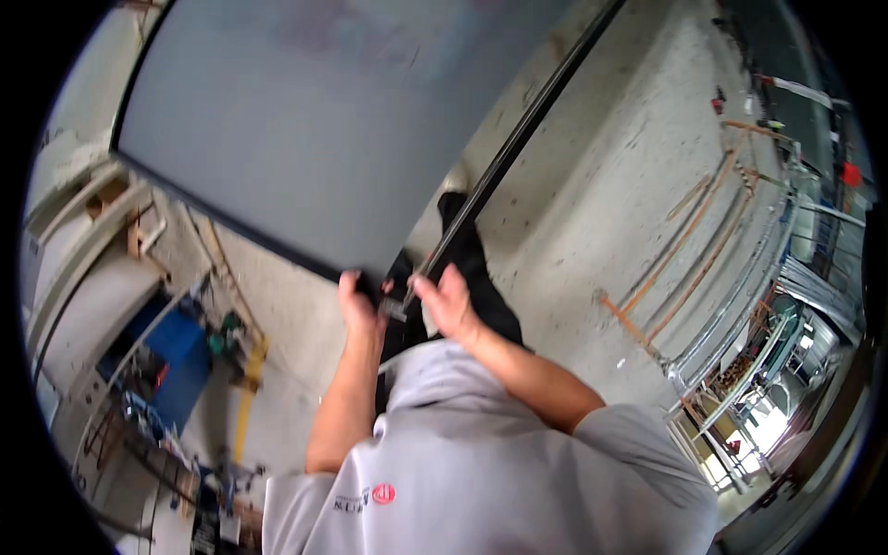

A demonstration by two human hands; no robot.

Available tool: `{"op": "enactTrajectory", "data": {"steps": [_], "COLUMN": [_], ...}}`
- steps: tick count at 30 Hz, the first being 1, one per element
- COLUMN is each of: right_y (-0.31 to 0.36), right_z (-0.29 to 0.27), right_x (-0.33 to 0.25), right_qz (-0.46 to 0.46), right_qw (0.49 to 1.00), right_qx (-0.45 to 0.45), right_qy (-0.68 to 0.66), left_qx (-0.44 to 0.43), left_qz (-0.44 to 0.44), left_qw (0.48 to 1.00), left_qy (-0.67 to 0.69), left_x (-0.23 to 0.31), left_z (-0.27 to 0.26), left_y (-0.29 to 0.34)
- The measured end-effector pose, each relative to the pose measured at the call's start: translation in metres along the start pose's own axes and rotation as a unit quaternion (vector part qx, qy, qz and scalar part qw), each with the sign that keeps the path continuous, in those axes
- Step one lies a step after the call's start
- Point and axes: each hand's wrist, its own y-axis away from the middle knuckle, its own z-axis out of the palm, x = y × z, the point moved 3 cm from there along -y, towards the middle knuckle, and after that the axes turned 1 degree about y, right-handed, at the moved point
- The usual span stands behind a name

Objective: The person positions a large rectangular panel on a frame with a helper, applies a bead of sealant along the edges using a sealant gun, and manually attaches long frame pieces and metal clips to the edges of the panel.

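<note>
A large grey panel [296, 139] with a black edge strip [231, 225] fills the far left. My left hand [359, 305] is closed on the near corner of the strip, thumb up. A long black bar [518, 139] slants from the far right down to my right hand [446, 303], whose fingers are closed around its near end. Floor shows between bar and panel along much of their length. Between my hands is a small metal piece [393, 307], blurred; whether it joins the bar cannot be told.
Rusty metal frames [666, 268] lie on the concrete floor [592, 203] at right, with racks of metal parts behind. To the left stand curved pale rails [74, 240], a blue box-shaped object [180, 361] and a yellow floor line [245, 407]. My shoe [454, 178] is under the bar.
</note>
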Motion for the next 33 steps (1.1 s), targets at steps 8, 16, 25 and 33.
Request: {"op": "enactTrajectory", "data": {"steps": [8, 16, 25, 33], "right_y": [0.004, 0.003, 0.0, 0.002], "right_z": [0.005, 0.004, 0.01, 0.011], "right_x": [-0.02, -0.007, -0.011, -0.018], "right_qz": [-0.008, -0.001, -0.02, -0.017], "right_qw": [0.999, 0.998, 0.998, 1.0], "right_qx": [-0.035, -0.032, -0.003, -0.004], "right_qy": [-0.003, -0.062, -0.058, -0.014], "left_qx": [0.015, -0.002, -0.042, -0.037], "left_qz": [0.003, -0.024, -0.016, -0.002], "left_qw": [0.999, 0.999, 0.998, 0.998], "left_qy": [0.05, 0.044, 0.047, 0.049], "left_x": [0.008, 0.005, 0.011, 0.007], "left_z": [0.001, -0.009, -0.01, -0.013], "left_y": [0.012, 0.006, 0.008, 0.009]}}
